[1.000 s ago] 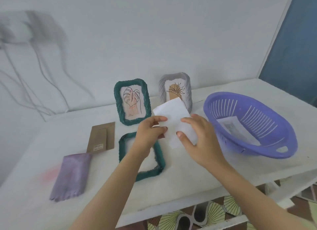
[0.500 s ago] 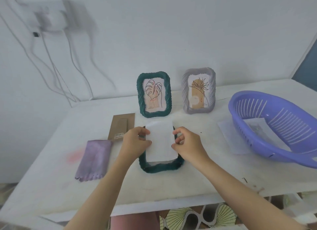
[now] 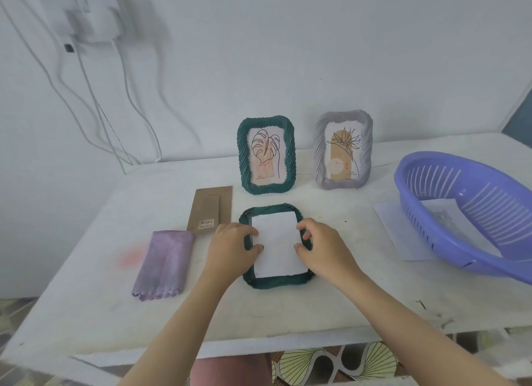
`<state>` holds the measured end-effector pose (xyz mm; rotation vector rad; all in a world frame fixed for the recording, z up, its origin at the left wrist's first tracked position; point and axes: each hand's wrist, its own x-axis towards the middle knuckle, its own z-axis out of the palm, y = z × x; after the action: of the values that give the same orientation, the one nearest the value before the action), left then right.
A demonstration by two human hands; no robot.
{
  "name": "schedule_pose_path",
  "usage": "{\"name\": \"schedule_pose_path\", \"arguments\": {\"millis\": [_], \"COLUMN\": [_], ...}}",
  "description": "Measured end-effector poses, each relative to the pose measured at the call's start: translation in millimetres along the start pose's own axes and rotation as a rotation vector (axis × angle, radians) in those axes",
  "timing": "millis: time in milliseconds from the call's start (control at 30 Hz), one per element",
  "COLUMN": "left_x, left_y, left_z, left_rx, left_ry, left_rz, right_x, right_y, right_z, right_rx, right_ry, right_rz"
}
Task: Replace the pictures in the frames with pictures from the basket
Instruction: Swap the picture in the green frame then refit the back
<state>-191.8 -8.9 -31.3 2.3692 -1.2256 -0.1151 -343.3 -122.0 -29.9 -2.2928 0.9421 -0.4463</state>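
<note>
White paper (image 3: 277, 243) has dropped into the flat green frame (image 3: 277, 282); left hand (image 3: 230, 249) and right hand (image 3: 324, 252) pinch its edges.

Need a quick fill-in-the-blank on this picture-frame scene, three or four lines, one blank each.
The left hand and right hand hold a white sheet in the ___ frame lying flat on the table.
___ more frames stand upright behind it.
The brown backing board lies to the flat frame's ___.
More paper lies inside the ___ on the right.
Missing: green; two; left; basket.
</note>
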Motion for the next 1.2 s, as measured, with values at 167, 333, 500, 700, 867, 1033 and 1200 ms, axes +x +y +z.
{"name": "schedule_pose_path", "arguments": {"millis": [167,333,500,700,867,1033,1200], "left_x": [0.2,0.5,0.9,5.4,31.4,52.2,64.7], "left_y": [-5.9,-7.7,-11.0,-19.0,-43.6,-56.3,-47.7], "left_z": [0.9,2.6,5.9,1.3,-29.1,-42.8,-33.5], "left_rx": [-0.064,-0.074,-0.086,-0.139,0.057,0.117,0.098], "left_ry": [-0.016,-0.015,0.008,0.090,0.175,-0.016,-0.025], "left_rz": [-0.023,-0.016,-0.002,0.018,-0.322,-0.525,-0.515], "right_x": [3.8,7.5,10.4,11.1,11.1,10.0,9.0], "right_y": [-1.9,-4.7,-4.0,-3.3,-3.6,-3.5,-3.4], "right_z": [0.7,2.2,5.5,9.0,10.3,12.4,14.4], "right_rx": [-0.029,-0.081,-0.112,-0.143,-0.145,-0.141,-0.146], "right_ry": [-0.022,-0.053,-0.060,-0.058,-0.054,-0.039,-0.028], "right_rz": [-0.026,-0.023,-0.007,-0.013,-0.017,-0.010,-0.016]}}
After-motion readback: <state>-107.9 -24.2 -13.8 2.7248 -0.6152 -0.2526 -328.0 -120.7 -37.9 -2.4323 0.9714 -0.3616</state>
